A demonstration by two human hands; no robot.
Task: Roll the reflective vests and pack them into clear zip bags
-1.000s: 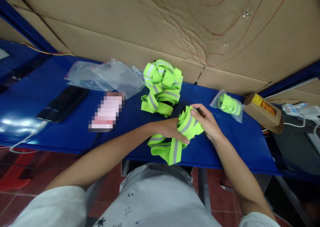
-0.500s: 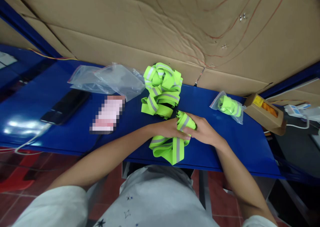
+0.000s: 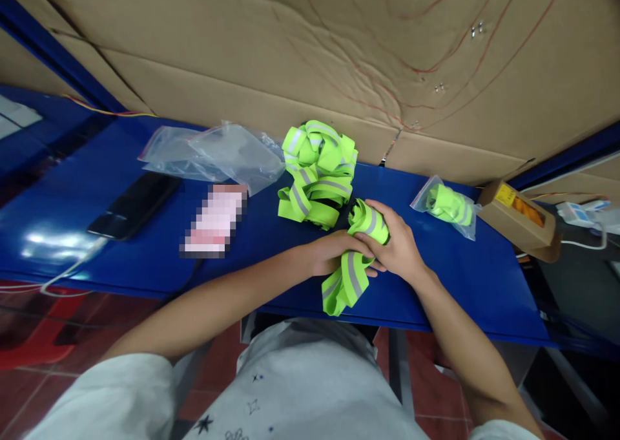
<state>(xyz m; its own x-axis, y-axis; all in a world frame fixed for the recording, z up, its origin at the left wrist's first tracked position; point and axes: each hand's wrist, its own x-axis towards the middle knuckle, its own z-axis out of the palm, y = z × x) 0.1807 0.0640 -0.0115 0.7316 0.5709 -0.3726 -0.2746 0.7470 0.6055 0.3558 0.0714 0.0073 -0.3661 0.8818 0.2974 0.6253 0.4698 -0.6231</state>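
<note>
A neon yellow-green reflective strap [image 3: 371, 223] with a grey stripe is partly rolled up between my hands. My right hand [image 3: 400, 243] wraps round the roll from the right. My left hand [image 3: 339, 249] is closed on the strap just below the roll, its fingers partly hidden behind it. The strap's loose tail [image 3: 346, 285] hangs in folds toward the table's front edge. Just behind my hands lies a heap of similar reflective straps [image 3: 320, 168], tangled and looped.
Clear plastic bags [image 3: 217, 152] lie left of the heap on the blue table [image 3: 465, 285]. Nearer are a black phone [image 3: 133, 207] with a white cable and a pixelated pink item [image 3: 216, 220]. To the right sit a bagged strap roll [image 3: 450, 206] and a cardboard box [image 3: 518, 217].
The roll looks thicker and sits slightly farther back and right. The loose tail has become shorter and narrower, drawn toward my hands. My left hand has shifted right, under the roll.
</note>
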